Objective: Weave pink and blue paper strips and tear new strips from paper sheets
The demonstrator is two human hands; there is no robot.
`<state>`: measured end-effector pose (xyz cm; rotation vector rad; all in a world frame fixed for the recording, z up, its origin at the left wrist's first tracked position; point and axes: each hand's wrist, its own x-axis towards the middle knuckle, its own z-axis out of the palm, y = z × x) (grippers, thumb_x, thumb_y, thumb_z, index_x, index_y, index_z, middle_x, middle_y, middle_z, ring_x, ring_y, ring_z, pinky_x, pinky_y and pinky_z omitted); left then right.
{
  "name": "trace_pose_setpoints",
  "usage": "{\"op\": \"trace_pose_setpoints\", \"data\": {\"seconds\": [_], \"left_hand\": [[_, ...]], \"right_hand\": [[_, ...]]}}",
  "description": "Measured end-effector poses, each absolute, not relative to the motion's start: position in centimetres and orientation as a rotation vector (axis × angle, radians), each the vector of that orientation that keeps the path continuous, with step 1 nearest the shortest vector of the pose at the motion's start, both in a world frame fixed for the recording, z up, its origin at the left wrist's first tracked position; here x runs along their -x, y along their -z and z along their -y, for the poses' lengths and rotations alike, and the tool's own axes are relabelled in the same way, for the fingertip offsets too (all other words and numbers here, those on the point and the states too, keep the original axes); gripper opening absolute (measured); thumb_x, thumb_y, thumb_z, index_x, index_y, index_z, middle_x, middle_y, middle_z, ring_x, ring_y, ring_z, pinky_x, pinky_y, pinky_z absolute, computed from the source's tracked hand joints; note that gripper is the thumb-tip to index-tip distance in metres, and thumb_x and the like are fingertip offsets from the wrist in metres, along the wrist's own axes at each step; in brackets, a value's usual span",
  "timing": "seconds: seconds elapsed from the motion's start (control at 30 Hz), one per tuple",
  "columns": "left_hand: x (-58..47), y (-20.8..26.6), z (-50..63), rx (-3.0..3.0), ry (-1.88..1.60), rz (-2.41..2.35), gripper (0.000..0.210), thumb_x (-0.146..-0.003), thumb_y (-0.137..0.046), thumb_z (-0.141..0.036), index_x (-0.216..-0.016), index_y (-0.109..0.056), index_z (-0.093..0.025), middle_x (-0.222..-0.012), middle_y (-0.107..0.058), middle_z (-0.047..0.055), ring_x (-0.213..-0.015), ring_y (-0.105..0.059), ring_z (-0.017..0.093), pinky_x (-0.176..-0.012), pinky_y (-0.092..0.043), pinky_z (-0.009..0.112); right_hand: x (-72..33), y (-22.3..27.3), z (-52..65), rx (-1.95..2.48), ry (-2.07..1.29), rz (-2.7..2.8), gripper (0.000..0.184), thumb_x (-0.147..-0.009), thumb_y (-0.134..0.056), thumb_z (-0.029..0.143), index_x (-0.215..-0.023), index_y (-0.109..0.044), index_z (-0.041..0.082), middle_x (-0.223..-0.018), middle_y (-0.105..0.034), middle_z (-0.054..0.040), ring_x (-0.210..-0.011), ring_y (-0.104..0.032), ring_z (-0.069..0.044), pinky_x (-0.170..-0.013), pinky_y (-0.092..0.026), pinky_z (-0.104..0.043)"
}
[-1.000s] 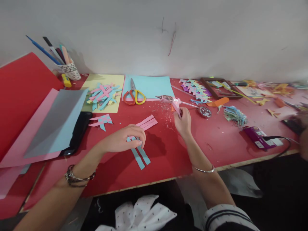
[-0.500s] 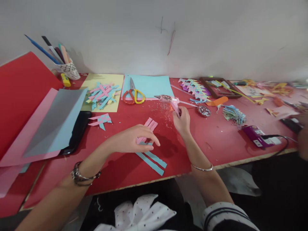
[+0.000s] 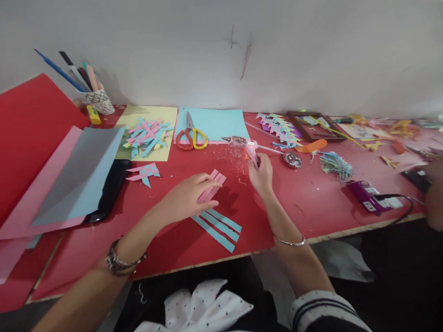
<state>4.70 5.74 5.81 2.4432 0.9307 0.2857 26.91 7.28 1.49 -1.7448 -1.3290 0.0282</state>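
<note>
My right hand [image 3: 262,175] is wrapped round the handle of a pink glue gun [image 3: 252,148], whose nozzle points left above the table. Over a small piece made of pink paper strips [image 3: 212,185] and blue paper strips [image 3: 221,229] hovers my left hand [image 3: 187,196], its fingers stretched and apart. The blue strips fan out toward the table's front edge. The left hand hides where pink and blue meet, and I cannot tell if its fingers touch the paper. A woven pink and blue paper piece [image 3: 145,173] lies farther left.
Scissors [image 3: 190,133] rest by blue sheets [image 3: 214,122]. Cut paper pieces [image 3: 147,136] lie on a yellow sheet [image 3: 166,154]. Stacked coloured sheets [image 3: 79,170] and a pen cup [image 3: 100,100] stand left. A purple box with a cable [image 3: 368,196] and another person's hand [image 3: 434,198] are right.
My left hand has shifted slightly left and up, with its fingers now over the pink strips. More of the blue strips shows, three of them. The glue gun and right hand have hardly moved.
</note>
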Motion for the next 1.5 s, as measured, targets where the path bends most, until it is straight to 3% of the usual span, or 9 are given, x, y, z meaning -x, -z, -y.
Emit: {"op": "trace_pose_setpoints", "data": {"seconds": [0.17,0.43,0.63,0.73,1.03,1.37,1.5], "left_hand": [[-3.5,-2.2,-3.1,-2.601,-0.381,-1.507,0.048,-0.082,-0.036,-0.045,-0.119,-0.046,-0.016,-0.126,-0.045,0.014,-0.118,-0.038,0.028,-0.095,-0.032,0.044],[-1.7,-0.3,-3.8,-2.685,-0.184,-1.473,0.06,-0.08,-0.034,-0.054,-0.128,-0.037,-0.018,-0.135,-0.037,0.012,-0.126,-0.027,0.029,-0.102,-0.017,0.051],[0.6,-0.8,-7.9,-2.567,-0.373,-1.247,0.059,-0.078,-0.035,-0.057,-0.124,-0.041,-0.02,-0.122,-0.046,0.011,-0.114,-0.039,0.026,-0.095,-0.032,0.044],[-0.6,-1.4,-8.4,-2.57,-0.405,-1.056,0.049,-0.081,-0.036,-0.051,-0.116,-0.048,-0.02,-0.109,-0.052,0.01,-0.103,-0.046,0.022,-0.087,-0.039,0.037],[-3.1,-2.6,-8.0,-2.473,-0.245,-1.045,0.02,-0.079,-0.047,-0.028,-0.094,-0.055,-0.018,-0.098,-0.054,0.007,-0.095,-0.051,0.02,-0.079,-0.043,0.034],[-3.3,-3.2,-7.7,-2.497,-0.175,-1.047,0.021,-0.081,-0.041,-0.024,-0.092,-0.056,-0.015,-0.095,-0.054,0.008,-0.082,-0.055,0.017,-0.07,-0.044,0.029],[-3.4,-3.2,-7.7,-2.549,-0.193,-1.082,0.021,-0.08,-0.039,-0.019,-0.09,-0.058,-0.015,-0.089,-0.058,0.007,-0.085,-0.055,0.018,-0.074,-0.043,0.029]], "right_hand": [[-26.9,-1.6,-7.4,1.732,-0.039,1.297,0.006,-0.065,-0.04,0.025,-0.07,-0.036,0.022,-0.073,-0.048,-0.0023,-0.07,-0.046,-0.017,-0.067,-0.038,-0.032],[-26.8,-1.6,-7.4,1.741,-0.045,1.3,0.007,-0.064,-0.041,0.026,-0.069,-0.036,0.022,-0.068,-0.044,-0.001,-0.067,-0.044,-0.016,-0.065,-0.037,-0.032],[-26.8,-1.4,-7.5,1.722,-0.042,1.327,0.006,-0.065,-0.041,0.025,-0.07,-0.038,0.022,-0.07,-0.045,-0.0011,-0.067,-0.044,-0.016,-0.065,-0.037,-0.031],[-26.7,-1.4,-7.4,1.722,-0.038,1.34,0.006,-0.066,-0.041,0.024,-0.07,-0.038,0.022,-0.07,-0.045,-0.0013,-0.067,-0.044,-0.016,-0.065,-0.037,-0.031],[-26.8,-1.4,-7.3,1.73,-0.013,1.346,0.004,-0.068,-0.041,0.024,-0.07,-0.039,0.022,-0.071,-0.047,-0.0016,-0.068,-0.046,-0.016,-0.064,-0.038,-0.031],[-26.7,-1.6,-7.3,1.751,-0.061,1.328,0.005,-0.066,-0.041,0.024,-0.069,-0.037,0.022,-0.07,-0.045,-0.0016,-0.067,-0.044,-0.016,-0.065,-0.038,-0.031],[-26.7,-1.6,-7.3,1.751,-0.053,1.319,0.006,-0.066,-0.04,0.024,-0.07,-0.038,0.022,-0.072,-0.046,-0.002,-0.069,-0.045,-0.017,-0.066,-0.038,-0.032]]}}
